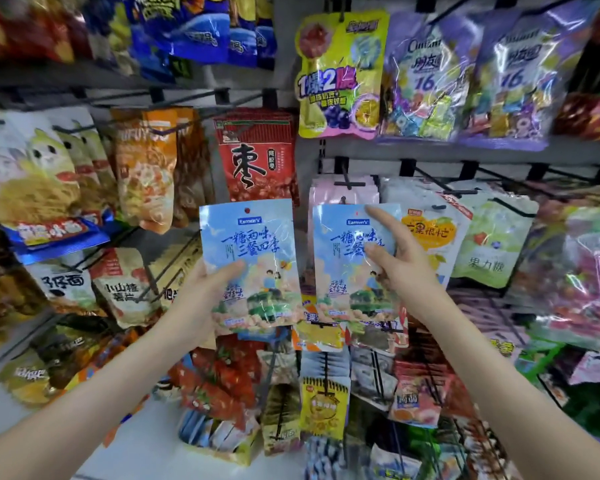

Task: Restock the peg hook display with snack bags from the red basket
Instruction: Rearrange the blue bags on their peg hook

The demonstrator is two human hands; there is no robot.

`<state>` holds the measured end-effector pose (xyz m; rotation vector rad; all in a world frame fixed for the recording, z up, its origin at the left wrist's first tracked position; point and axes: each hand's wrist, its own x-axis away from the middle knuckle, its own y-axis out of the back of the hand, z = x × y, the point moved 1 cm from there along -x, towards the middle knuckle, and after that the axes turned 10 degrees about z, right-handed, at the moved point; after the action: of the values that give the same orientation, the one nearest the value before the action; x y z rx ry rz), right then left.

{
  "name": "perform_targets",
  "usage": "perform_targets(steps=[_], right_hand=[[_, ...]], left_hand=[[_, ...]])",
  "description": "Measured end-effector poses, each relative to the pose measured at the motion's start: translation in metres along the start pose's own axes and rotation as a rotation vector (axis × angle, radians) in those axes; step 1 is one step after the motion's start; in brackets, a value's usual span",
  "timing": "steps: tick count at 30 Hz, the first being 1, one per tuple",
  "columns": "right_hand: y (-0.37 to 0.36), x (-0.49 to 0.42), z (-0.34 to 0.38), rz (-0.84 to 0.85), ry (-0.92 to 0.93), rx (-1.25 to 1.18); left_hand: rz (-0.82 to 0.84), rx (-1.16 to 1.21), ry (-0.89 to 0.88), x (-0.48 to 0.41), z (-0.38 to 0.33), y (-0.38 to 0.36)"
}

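two bare forearms reach up from the bottom edge, and each hand holds one light blue snack bag upright in front of the display. the left hand (201,299) grips the left blue bag (253,258) at its lower left side, with the thumb curled across the front and the fingers behind. the right hand (407,271) pinches the right blue bag (343,265) by its right edge, the thumb pressed on the front and the index finger stretched up along the top corner. the two bags sit side by side, just apart. the top edge of the right one overlaps a stack of pink bags (329,194) hanging on a black peg hook (349,181). a red jujube bag (257,157) hangs behind the left one. farther up, a yellow-green candy bag (340,74) and purple candy bags (430,77) hang on the upper row.
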<state>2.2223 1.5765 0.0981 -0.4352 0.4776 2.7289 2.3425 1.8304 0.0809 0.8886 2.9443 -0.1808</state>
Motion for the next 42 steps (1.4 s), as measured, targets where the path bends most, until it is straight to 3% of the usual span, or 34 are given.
perform_targets(steps=[5, 14, 28, 33, 36, 39, 42], right_hand=[[-0.013, -0.012, 0.005, -0.05, -0.007, 0.144], [-0.023, -0.039, -0.005, -0.137, -0.105, 0.332], [-0.016, -0.071, -0.01, -0.126, -0.26, 0.628], [-0.027, -0.02, 0.007, -0.263, 0.007, 0.503], [-0.038, 0.001, 0.02, -0.148, 0.159, 0.344], [-0.038, 0.004, 0.015, -0.071, 0.159, 0.541], [-0.03, 0.001, 0.011, -0.141, 0.163, 0.606]], left_hand=[[0.006, 0.068, -0.06, -0.01, 0.0, 0.009], [0.099, 0.118, -0.01, -0.026, 0.013, -0.01], [0.22, 0.096, -0.003, -0.041, 0.028, -0.032], [0.29, 0.066, -0.005, -0.04, 0.028, -0.048], [0.353, 0.028, -0.015, -0.039, 0.028, -0.061], [0.414, 0.014, -0.026, -0.041, 0.029, -0.075], [0.45, -0.017, -0.071, -0.044, 0.027, -0.086]])
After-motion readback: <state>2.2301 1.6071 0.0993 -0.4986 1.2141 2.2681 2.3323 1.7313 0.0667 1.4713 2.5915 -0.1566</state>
